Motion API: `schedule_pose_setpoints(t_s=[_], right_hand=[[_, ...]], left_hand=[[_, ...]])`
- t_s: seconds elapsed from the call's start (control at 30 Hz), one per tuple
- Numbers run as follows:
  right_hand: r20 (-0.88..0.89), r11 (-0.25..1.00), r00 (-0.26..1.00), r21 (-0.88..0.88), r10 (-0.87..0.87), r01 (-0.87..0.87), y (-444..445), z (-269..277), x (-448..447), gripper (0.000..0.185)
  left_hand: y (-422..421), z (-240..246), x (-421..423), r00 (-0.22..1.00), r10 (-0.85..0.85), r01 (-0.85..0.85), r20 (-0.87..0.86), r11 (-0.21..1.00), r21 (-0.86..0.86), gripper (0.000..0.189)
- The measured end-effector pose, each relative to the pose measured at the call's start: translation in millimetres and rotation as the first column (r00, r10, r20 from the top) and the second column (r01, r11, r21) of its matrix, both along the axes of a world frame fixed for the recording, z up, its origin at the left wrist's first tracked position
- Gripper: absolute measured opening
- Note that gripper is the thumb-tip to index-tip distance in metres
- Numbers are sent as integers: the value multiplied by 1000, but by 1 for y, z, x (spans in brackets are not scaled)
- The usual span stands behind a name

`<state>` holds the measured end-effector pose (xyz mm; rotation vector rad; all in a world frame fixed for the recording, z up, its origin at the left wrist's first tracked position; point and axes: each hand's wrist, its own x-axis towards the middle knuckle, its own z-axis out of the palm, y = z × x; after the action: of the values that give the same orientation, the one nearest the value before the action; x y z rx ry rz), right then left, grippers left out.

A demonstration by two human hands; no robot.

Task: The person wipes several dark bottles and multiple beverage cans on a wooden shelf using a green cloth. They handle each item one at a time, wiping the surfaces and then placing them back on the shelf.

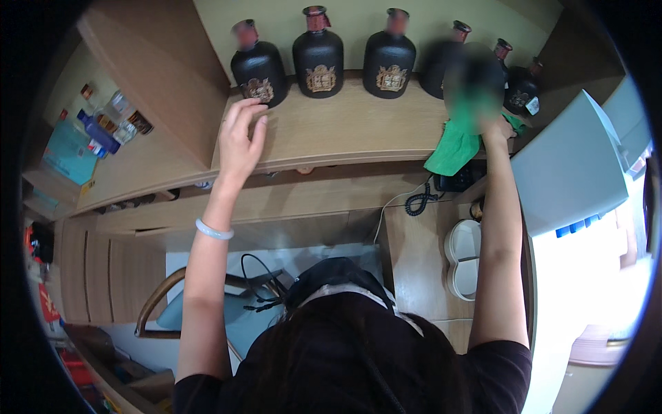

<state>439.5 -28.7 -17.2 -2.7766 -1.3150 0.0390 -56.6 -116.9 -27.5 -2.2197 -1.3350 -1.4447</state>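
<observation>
My left hand (243, 135) is raised to the wooden shelf (357, 127) with its fingers apart. Its fingertips overlap the lower part of the leftmost black bottle (258, 70); whether they touch it, I cannot tell. A pale bangle (214, 231) circles that wrist. At the right end of the shelf, my right hand (497, 128) grips a green cloth (454, 150), which hangs over the front edge. Just above that hand, a blurred dark shape (473, 67) hides part of the bottles behind. Two more black bottles (317, 63) with gold emblems stand upright between my hands.
Small bottles (98, 132) and a turquoise box (70, 150) occupy the left compartment. Below are a coiled-cord telephone (455, 181), a white divided tray (463, 259) and a chair with a curved wooden arm (155, 305). A light grey panel (574, 165) borders my right arm.
</observation>
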Motion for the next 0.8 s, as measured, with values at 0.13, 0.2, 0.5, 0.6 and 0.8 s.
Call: schedule_pose_setpoints(t_s=[0.13, 0.2, 0.5, 0.6, 0.8], right_hand=[[12, 1000, 1000, 28, 7, -8, -2, 1, 0, 97], [10, 999, 1000, 32, 22, -22, 3, -2, -5, 92], [141, 969, 972, 135, 189, -209, -15, -8, -46, 69], [278, 918, 922, 217, 268, -332, -36, -5, -94, 63], [329, 802, 808, 196, 488, -564, -47, -20, -195, 49]], left_hand=[[4, -19, -30, 991, 127, -130, -44, 990, -60, 18], [5, -24, -35, 983, 185, -185, 0, 980, -76, 18], [4, -26, -27, 983, 184, -185, -28, 980, -72, 14], [3, -26, -23, 981, 196, -196, -8, 979, -61, 11], [-1, -24, -24, 979, 204, -204, -7, 978, -29, 8]])
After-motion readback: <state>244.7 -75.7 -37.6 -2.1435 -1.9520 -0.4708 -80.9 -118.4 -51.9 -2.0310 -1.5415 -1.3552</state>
